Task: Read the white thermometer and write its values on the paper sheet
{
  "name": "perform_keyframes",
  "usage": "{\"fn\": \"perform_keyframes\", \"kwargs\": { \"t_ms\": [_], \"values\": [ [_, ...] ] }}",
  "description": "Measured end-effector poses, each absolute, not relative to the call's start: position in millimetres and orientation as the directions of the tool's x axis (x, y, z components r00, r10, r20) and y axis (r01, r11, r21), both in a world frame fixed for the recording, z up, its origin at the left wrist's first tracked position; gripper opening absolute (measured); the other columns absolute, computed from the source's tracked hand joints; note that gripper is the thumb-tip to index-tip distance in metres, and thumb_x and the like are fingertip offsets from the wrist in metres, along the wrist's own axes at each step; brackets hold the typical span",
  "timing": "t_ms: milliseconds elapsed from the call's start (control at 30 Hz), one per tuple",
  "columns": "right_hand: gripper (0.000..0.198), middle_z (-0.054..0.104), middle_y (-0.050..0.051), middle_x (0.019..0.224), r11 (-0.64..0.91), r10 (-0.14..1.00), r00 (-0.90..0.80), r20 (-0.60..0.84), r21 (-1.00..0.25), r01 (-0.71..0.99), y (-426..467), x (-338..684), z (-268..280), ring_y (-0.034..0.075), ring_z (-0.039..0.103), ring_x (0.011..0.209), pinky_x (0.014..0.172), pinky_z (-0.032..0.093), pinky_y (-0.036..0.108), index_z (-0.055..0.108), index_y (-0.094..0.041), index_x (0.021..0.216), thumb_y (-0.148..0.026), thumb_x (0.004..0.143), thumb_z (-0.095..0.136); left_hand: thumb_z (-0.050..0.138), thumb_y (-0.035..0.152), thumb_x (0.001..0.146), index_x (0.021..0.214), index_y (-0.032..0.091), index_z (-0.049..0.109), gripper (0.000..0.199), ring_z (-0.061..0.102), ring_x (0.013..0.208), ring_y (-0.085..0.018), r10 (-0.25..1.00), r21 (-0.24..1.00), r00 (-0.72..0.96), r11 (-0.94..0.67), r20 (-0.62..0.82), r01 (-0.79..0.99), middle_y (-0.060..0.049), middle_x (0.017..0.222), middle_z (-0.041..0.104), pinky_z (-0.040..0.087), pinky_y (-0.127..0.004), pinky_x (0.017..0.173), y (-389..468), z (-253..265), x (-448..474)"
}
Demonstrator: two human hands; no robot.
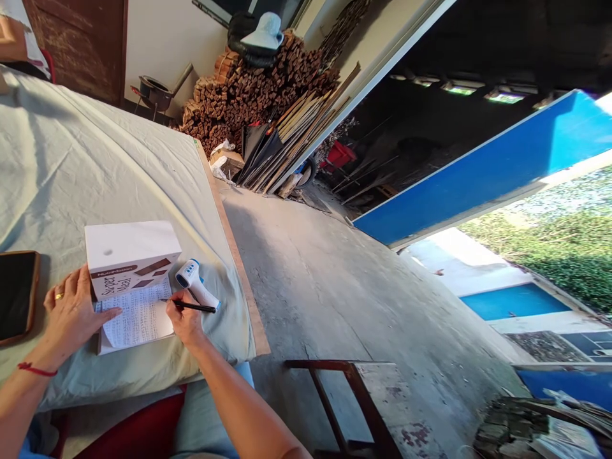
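Notebook [138, 324]: lies open on the cloth-covered table [119, 172], between the hands. Left hand [72, 312]: at 9 o'clock of the notebook; thumb spread wide from the fingers, resting on the page. Right hand [186, 322]: at 3 o'clock; fingers hold a black pen [198, 307]. White box [134, 252]: at 12 o'clock. Thermometer [195, 280]: at 2 o'clock.

There is one left hand [71, 309], one right hand [185, 322], one pen [197, 307], one notebook [138, 325], one box [131, 245], one thermometer [190, 275], one phone [18, 296].
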State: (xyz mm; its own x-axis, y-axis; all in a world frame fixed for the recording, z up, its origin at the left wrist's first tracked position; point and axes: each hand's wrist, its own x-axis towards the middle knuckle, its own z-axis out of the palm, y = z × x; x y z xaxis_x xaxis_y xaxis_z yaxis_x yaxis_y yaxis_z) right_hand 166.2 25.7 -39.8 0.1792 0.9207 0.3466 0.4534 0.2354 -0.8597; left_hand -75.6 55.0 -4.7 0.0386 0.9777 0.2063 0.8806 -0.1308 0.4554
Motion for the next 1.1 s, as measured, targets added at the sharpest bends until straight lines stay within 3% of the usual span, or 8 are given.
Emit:
{"fn": "perform_keyframes", "kwargs": {
  "t_ms": [700,933,1100],
  "values": [
    [0.007,0.059,-0.001,0.062,0.198,0.897,0.261,0.357,-0.853,0.483,25,165,-36,0.014,0.053,0.054,0.053,0.048,0.026,0.054,-0.022,0.074,-0.026,0.080,0.053,0.064,0.062,0.065,0.143,0.027,0.031,0.091,0.041,0.132,-0.050,0.976,0.482,0.027,-0.132,0.218,0.866,-0.021,0.139,0.048,0.028,-0.075,0.104,54,-2,-75],
    [0.008,0.058,-0.001,0.061,0.247,0.902,0.210,0.377,-0.850,0.465,25,165,-34,0.014,0.053,0.053,0.052,0.047,0.026,0.052,-0.022,0.072,-0.027,0.078,0.051,0.063,0.064,0.066,0.144,0.026,0.030,0.093,0.039,0.133,-0.050,0.983,0.497,0.032,-0.119,0.181,0.860,-0.021,0.142,0.046,0.026,-0.074,0.106,54,2,-73],
    [0.009,0.057,-0.001,0.059,0.230,0.904,0.222,0.366,-0.852,0.470,26,164,-35,0.014,0.052,0.052,0.051,0.046,0.026,0.050,-0.022,0.071,-0.028,0.077,0.050,0.060,0.062,0.068,0.148,0.019,0.026,0.097,0.034,0.138,-0.046,0.997,0.479,0.017,-0.052,0.078,0.876,-0.022,0.147,0.041,0.023,-0.070,0.111,54,10,-73]
  ]
}}
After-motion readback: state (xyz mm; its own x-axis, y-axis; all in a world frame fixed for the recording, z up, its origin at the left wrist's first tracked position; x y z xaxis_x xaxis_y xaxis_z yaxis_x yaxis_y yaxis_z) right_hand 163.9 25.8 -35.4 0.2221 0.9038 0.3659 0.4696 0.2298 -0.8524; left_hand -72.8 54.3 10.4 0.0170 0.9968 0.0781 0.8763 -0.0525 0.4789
